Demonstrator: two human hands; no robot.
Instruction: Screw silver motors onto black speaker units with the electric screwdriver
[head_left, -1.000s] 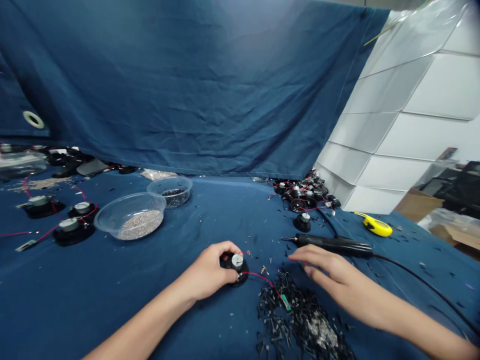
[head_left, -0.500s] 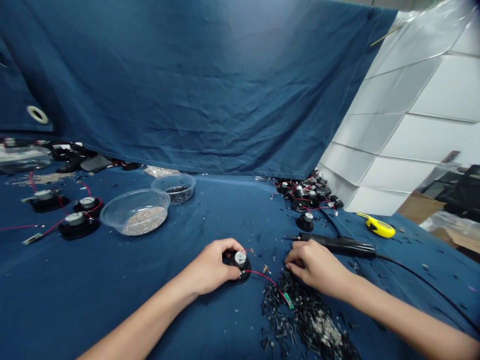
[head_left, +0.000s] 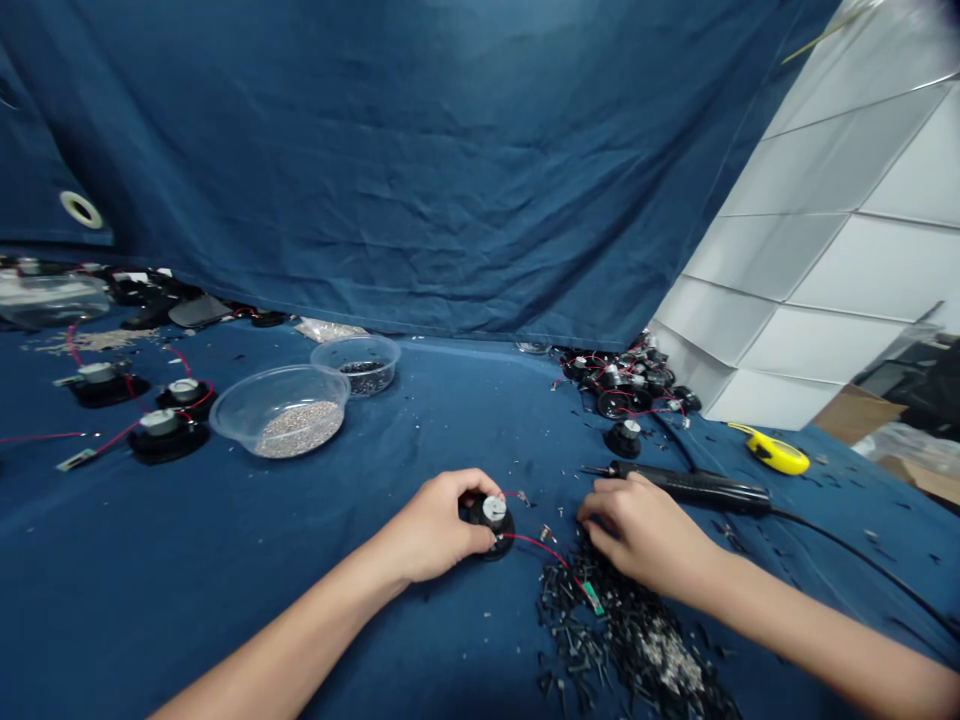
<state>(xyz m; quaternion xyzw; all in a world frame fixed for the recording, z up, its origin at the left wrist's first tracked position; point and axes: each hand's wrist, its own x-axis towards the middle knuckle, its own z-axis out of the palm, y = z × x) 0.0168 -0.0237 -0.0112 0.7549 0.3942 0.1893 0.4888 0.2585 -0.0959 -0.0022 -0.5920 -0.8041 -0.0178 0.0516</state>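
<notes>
My left hand [head_left: 442, 530] is closed around the rim of a round black part [head_left: 481, 550] with a silver cylinder [head_left: 494, 509] on top, which rests on the blue cloth. A red wire runs from this part to a small green circuit board [head_left: 592, 598] lying on a pile of black screws [head_left: 577, 640]. At the pile's upper edge, my right hand [head_left: 637, 530] has its fingers curled together; whatever they pinch, if anything, is hidden. Just beyond that hand lies a black electric screwdriver [head_left: 694, 487], its bit pointing left.
Two clear bowls [head_left: 225, 415] of small metal and dark pieces stand left of centre. Several similar black parts [head_left: 169, 440] lie at far left, more in a heap [head_left: 630, 380] at back right. A yellow-handled tool [head_left: 780, 456] and white boxes [head_left: 825, 300] are on the right.
The whole view has shifted slightly, moving things right in the picture. My left hand keeps its grip on the black part; my right hand stays at the screw pile, fingers still curled.
</notes>
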